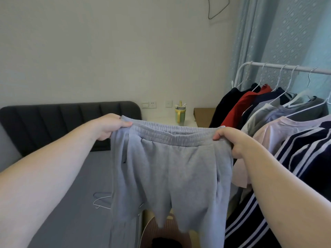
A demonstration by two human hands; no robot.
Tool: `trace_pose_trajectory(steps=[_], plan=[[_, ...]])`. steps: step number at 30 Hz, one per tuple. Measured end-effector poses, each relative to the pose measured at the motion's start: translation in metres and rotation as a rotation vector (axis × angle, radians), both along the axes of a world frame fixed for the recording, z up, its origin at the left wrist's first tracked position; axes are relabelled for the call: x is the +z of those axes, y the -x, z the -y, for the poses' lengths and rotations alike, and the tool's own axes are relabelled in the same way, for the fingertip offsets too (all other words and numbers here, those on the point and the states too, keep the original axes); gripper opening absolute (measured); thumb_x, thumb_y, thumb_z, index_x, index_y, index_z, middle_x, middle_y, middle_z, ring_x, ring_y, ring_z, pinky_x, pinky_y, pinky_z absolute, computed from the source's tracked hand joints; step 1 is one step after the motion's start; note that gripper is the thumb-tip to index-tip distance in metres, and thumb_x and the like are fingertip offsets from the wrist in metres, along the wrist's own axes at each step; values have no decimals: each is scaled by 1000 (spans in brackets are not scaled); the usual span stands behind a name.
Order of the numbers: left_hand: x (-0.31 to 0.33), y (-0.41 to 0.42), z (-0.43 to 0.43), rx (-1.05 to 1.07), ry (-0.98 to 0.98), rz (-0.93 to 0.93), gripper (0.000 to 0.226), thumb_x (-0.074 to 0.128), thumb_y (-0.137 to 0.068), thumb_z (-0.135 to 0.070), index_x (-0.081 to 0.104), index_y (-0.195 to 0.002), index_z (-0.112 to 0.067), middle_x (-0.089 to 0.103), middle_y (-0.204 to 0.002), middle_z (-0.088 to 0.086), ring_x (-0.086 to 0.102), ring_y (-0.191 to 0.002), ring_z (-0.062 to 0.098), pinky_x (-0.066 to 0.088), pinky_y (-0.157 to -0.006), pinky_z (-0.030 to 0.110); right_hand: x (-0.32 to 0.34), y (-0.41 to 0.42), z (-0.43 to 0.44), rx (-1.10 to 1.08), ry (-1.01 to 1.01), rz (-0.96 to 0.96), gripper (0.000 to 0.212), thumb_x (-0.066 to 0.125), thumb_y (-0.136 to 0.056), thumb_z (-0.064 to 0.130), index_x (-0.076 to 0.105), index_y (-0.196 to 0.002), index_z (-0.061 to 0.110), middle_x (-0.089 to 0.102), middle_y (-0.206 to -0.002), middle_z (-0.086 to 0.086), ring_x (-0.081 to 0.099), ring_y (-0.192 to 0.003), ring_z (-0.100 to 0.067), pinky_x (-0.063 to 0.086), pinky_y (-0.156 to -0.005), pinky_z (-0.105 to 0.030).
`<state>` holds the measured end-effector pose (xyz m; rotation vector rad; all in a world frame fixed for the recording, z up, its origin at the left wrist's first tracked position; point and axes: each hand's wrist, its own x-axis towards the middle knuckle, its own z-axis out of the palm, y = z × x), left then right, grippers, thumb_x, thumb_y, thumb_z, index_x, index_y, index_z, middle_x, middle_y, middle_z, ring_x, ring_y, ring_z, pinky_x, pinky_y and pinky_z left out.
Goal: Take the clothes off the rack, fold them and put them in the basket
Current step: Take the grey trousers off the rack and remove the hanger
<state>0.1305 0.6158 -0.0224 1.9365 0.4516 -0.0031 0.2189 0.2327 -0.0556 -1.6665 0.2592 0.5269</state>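
The left hand [112,126] and right hand [231,140] each gripped one end of the waistband of the grey sweatpants [168,169], which hung between them above the basket [166,228].

Both bare arms were stretched forward from the lower corners of the frame. Left grip [112,126] mid-left and right grip [232,140] mid-right each pinched one waistband end of the grey sweatpants [166,167], thumbs on the near side, fingers curled behind.

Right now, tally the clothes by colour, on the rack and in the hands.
Grey sweatpants, held: 1
Black garment: 1
Red garment: 1
Plain navy garment: 1
Pale pink tee: 1
Navy-white striped top: 1
Grey tops, overlapping: at least 2
Total: at least 8
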Motion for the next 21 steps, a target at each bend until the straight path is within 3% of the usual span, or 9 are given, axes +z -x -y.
trace_pose_trajectory(steps=[3, 6, 8, 11, 15, 18, 19, 21], plan=[[-8, -16, 31, 93, -48, -8, 39, 73, -89, -24, 63, -119, 0, 72, -106, 15, 71, -97, 28, 54, -95, 42, 1, 6, -21, -63, 67, 65, 29, 67, -81, 6, 59, -108, 6, 60, -117, -16, 58, -107, -33, 50, -99, -46], [-15, -27, 75, 105, -35, 52, 34, 65, -95, -22, 62, -120, 1, 69, -110, 13, 68, -97, 25, 55, -91, 36, -2, 11, -50, -81, 56, 204, 43, 72, -75, 4, 57, -115, 7, 60, -114, -16, 60, -101, -31, 55, -91, -45], [-21, -35, 101, 78, -59, 105, 29, 61, -97, -21, 63, -117, -1, 68, -109, 13, 67, -95, 25, 56, -86, 36, -4, 15, -71, -38, -17, 294, 52, 71, -74, 0, 55, -121, 11, 61, -110, -13, 61, -93, -24, 58, -75, -36], [-23, -36, 130, -25, -168, 192, 23, 60, -96, -25, 68, -109, -9, 69, -105, 10, 64, -95, 24, 54, -76, 33, 4, 31, -96, 92, -120, 367, 57, 63, -78, -4, 52, -128, 23, 61, -105, -10, 61, -90, -23, 47, -61, -28], [-19, -34, 146, -131, -270, 284, 25, 58, -95, -33, 74, -109, -20, 71, -105, 1, 63, -102, 19, 50, -88, 31, 13, 37, -101, 144, -147, 373, 45, 52, -76, 1, 66, -113, 22, 63, -105, -14, 60, -92, -30, 51, -64, -34], [-13, -29, 148, -160, -200, 244, 65, 58, -74, -76, 72, -108, -23, 71, -108, -3, 63, -106, 15, 50, -97, 35, 13, 33, -94, 150, -259, 335, 52, 41, -76, -9, 64, -120, 9, 62, -93, -20, 65, -71, -30, 57, -70, -38], [-12, -27, 147, -185, -184, 245, 77, 61, -62, -85, 71, -108, -24, 72, -107, -6, 64, -106, 13, 51, -98, 36, 12, 33, -93, 163, -240, 361, 50, 41, -79, -12, 63, -120, 6, 65, -94, -22, 69, -75, -32, 60, -75, -41], [-13, -27, 145, -233, -191, 293, 76, 70, -57, -78, 70, -108, -23, 73, -104, -7, 66, -103, 10, 54, -95, 36, 10, 32, -91, 176, -201, 417, 41, 49, -84, -14, 62, -117, 5, 69, -105, -23, 71, -96, -35, 61, -84, -48]])
